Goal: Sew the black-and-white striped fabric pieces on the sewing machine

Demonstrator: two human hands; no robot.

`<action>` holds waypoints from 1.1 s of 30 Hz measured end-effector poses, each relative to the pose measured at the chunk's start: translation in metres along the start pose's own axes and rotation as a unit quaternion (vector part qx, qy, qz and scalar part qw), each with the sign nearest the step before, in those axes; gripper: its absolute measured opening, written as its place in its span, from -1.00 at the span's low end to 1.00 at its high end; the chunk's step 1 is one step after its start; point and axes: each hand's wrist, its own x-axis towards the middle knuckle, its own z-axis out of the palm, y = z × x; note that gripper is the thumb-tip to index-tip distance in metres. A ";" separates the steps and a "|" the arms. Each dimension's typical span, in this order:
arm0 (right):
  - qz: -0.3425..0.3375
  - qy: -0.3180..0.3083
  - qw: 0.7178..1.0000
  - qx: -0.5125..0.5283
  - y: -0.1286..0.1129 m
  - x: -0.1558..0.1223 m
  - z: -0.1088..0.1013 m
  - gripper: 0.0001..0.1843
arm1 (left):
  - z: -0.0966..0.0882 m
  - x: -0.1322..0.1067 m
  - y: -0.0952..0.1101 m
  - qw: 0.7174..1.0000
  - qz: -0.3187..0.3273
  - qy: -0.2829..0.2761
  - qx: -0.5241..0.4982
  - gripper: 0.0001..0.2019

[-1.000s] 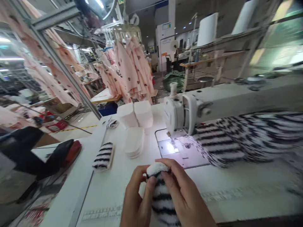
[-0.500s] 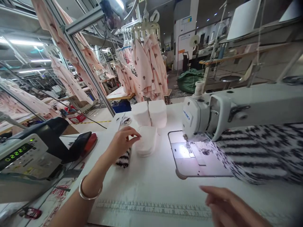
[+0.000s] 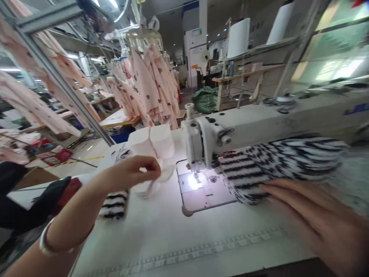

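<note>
Left hand on the white stack, right hand flat on the stripes

A second ago both hands cupped a small striped fuzzy piece close in; now they are apart. The left hand point(image 3: 131, 174) has reached out and pinches the top white piece point(image 3: 161, 177), its edge curling up off the pile under the fingertips. The right hand point(image 3: 314, 221), open and flat, has come to rest on the near edge of the striped fabric point(image 3: 276, 161) under the sewing machine point(image 3: 245, 127) arm. A small striped piece point(image 3: 113, 204) lies below the left wrist.
</note>
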 end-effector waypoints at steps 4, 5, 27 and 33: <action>-0.057 -0.064 0.995 -0.061 0.000 0.010 0.011 -0.71 | 0.084 0.015 0.015 0.998 -0.029 -0.045 0.022 -0.84; -0.039 -0.078 0.995 -0.057 0.003 0.013 0.016 -0.72 | 0.100 0.018 0.018 0.998 -0.016 -0.034 0.041 -0.86; 0.291 -0.207 0.839 0.410 -0.077 -0.004 0.024 -0.54 | 0.141 0.011 0.031 0.840 -0.022 0.064 -0.538 -0.74; 0.228 -0.277 0.888 0.288 -0.095 0.017 0.059 -0.70 | 0.118 0.015 -0.013 0.973 -0.036 0.100 -0.204 -0.77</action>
